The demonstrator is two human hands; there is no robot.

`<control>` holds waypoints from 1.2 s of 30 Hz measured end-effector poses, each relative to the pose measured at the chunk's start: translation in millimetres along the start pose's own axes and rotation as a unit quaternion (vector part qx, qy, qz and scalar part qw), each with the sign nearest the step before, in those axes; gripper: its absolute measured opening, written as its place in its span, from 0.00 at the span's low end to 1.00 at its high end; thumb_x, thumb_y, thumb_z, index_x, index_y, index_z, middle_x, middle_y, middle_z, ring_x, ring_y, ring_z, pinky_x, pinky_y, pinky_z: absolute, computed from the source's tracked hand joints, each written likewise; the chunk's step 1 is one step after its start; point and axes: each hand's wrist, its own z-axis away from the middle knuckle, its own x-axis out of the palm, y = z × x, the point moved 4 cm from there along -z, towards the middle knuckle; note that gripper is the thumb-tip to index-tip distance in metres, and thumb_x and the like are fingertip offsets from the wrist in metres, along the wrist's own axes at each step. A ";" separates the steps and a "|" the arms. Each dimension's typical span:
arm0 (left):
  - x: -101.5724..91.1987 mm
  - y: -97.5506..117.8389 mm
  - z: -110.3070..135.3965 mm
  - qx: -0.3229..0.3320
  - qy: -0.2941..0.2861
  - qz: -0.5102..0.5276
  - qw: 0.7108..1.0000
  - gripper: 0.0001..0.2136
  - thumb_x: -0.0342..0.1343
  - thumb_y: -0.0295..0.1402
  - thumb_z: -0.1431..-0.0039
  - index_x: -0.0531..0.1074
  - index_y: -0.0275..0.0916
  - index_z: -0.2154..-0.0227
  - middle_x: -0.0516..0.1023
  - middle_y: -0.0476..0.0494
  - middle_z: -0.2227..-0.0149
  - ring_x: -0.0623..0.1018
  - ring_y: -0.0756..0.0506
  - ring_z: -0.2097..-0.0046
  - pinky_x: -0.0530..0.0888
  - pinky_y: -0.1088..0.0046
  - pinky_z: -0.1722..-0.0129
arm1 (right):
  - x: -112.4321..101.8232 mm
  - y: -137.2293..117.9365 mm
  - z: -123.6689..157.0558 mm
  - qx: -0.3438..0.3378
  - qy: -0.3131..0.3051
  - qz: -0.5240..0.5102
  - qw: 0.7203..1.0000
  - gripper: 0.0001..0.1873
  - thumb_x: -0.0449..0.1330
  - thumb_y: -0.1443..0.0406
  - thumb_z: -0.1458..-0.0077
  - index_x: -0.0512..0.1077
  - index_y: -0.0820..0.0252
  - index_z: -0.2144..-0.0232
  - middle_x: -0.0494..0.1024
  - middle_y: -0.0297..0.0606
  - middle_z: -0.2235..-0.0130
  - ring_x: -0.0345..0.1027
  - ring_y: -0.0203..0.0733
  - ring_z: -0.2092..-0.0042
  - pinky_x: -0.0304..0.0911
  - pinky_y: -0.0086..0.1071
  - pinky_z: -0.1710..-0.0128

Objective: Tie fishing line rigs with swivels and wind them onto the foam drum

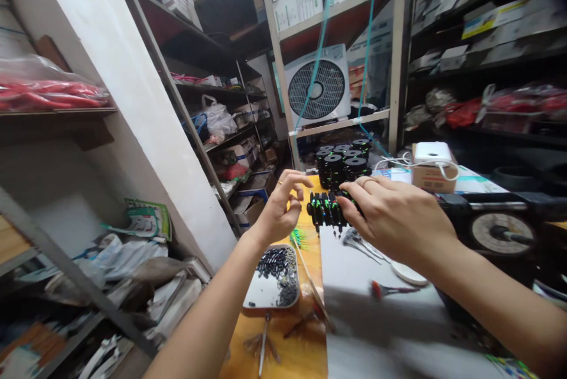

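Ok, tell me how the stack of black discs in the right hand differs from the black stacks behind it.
The held stack lies on its side, gripped by the right hand; the rear stacks stand upright, unheld. The held stack is single, while the rear stacks form a cluster. Both are black with bright green bits.

Hands, one pair, bare. Left hand (287, 202): one slim gold-coloured ring (280, 183), worn on a finger. Right hand (394, 208): one thin band (370, 179), worn on a finger; its finish cannot be made out. Left forearm (212, 284) and right forearm (482, 290): both slender, seen bare from the wrist.
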 end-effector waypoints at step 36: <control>14.1 3.0 -9.7 -0.021 -0.155 0.003 0.988 0.24 0.64 0.28 0.48 0.62 0.44 0.50 0.70 0.44 0.49 0.74 0.42 0.49 0.73 0.63 0.49 | -36.6 48.6 217.5 0.211 -0.210 -0.133 0.945 0.08 0.61 0.67 0.41 0.75 0.49 0.71 0.81 0.33 0.70 0.77 0.42 0.69 0.74 0.31 0.70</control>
